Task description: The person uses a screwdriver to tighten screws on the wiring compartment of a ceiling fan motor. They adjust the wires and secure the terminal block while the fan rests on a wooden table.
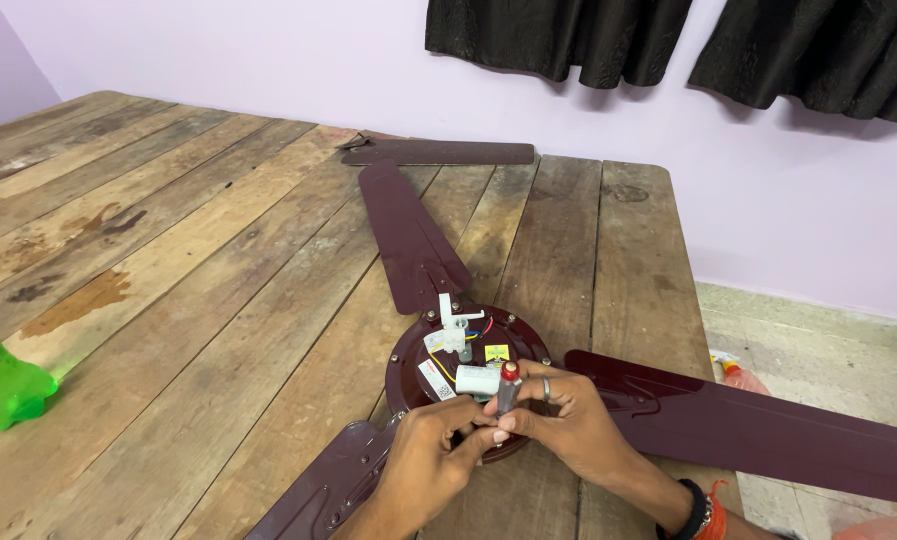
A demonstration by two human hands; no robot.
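Fan motor (468, 365), maroon, lies on the table (218, 300) near edge, blades (408, 235) spread far, left and right. Right hand (568, 420) grips a small red-tipped tool (508, 386) upright over the hub; left hand (430, 462) pinches its lower end, both closed on it. White capacitor (476, 379) and wires touch the tool's left. Best kept vertical, steady, clear of wires. Green bottle (3, 385) far left.
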